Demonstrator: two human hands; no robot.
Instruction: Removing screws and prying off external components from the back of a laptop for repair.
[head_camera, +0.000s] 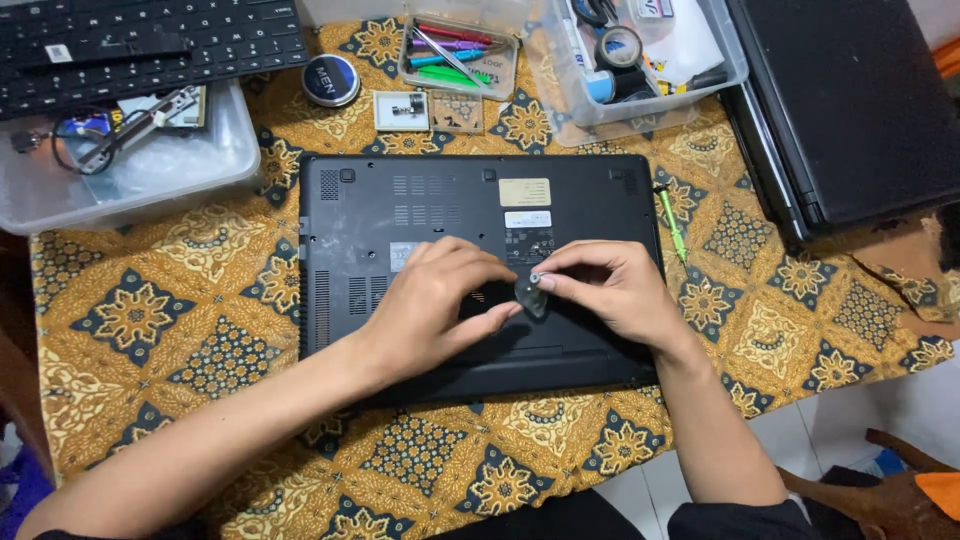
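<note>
Bench under gold patterned cloth (150, 330). Upside-down laptop (420, 200) in middle. Our left hand (440, 300) lies flat on it; right hand (610, 290) pinches small dark pick (530, 295). We think prying cover comes next: needs gentle push.

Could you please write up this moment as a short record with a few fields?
surface: table under a patterned yellow and blue cloth
main item: black laptop, closed, underside up
left hand: resting flat on the laptop's base
right hand: pinching a small dark pick-shaped piece against the base
beside the laptop: green screwdriver to its right
further back: clear tub of pens, round tin, loose keyboard
</note>
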